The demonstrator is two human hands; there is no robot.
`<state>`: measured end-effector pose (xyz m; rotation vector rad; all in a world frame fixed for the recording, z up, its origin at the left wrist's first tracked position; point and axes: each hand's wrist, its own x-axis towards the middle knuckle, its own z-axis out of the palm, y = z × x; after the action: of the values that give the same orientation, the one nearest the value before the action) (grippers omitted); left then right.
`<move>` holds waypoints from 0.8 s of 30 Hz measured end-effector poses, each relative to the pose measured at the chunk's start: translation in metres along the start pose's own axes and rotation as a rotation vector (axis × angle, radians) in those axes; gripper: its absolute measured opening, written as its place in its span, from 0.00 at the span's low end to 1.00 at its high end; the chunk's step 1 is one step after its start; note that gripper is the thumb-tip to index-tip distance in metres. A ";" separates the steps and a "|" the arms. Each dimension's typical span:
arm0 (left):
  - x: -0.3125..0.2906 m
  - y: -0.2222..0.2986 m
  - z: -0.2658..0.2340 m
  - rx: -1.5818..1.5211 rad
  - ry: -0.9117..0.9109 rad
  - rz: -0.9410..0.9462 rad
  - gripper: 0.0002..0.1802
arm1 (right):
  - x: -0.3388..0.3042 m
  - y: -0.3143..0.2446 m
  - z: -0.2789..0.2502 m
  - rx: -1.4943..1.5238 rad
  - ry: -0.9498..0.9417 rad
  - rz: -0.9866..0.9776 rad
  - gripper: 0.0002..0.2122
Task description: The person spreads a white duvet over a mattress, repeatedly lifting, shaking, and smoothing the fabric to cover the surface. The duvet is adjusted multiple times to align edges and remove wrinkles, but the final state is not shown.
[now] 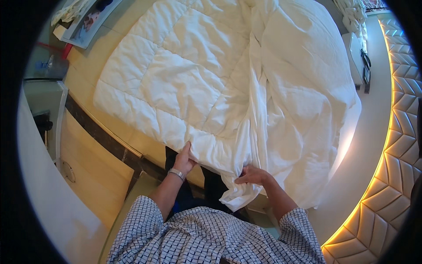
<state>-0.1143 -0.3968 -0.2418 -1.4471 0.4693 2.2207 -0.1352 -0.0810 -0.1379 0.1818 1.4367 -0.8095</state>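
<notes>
A white quilted duvet (176,79) lies spread over the left part of a round bed, with a smooth white cover sheet (303,88) bunched over the right part. My left hand (183,160), with a metal watch on the wrist, pinches the duvet's near edge. My right hand (251,175) grips the gathered corner of the cover (237,193), which hangs down over the bed's near edge. Both my forearms come out of checked blue-and-white sleeves.
The bed's wooden platform rim (88,88) curves along the left with a dark band. A padded headboard wall (395,145) with a glowing yellow strip bends along the right. A nightstand (356,53) stands at the top right, papers and small items (83,22) at the top left.
</notes>
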 end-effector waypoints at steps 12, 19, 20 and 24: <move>-0.061 0.103 0.274 0.611 -0.547 0.633 0.11 | 0.028 -0.064 0.104 0.291 0.847 -0.222 0.13; -0.045 0.109 0.261 1.016 -0.615 0.574 0.17 | 0.073 -0.158 0.109 -0.150 0.919 -0.348 0.09; -0.040 0.109 0.253 1.055 -0.662 0.632 0.17 | 0.083 -0.167 0.107 -0.192 0.929 -0.351 0.09; -0.043 0.119 0.238 1.071 -0.764 0.675 0.19 | 0.112 -0.198 0.095 -0.271 0.966 -0.401 0.08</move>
<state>-0.3457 -0.3838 -0.1040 0.1476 1.6538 2.0945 -0.1837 -0.3222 -0.1552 0.0713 2.5355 -0.8759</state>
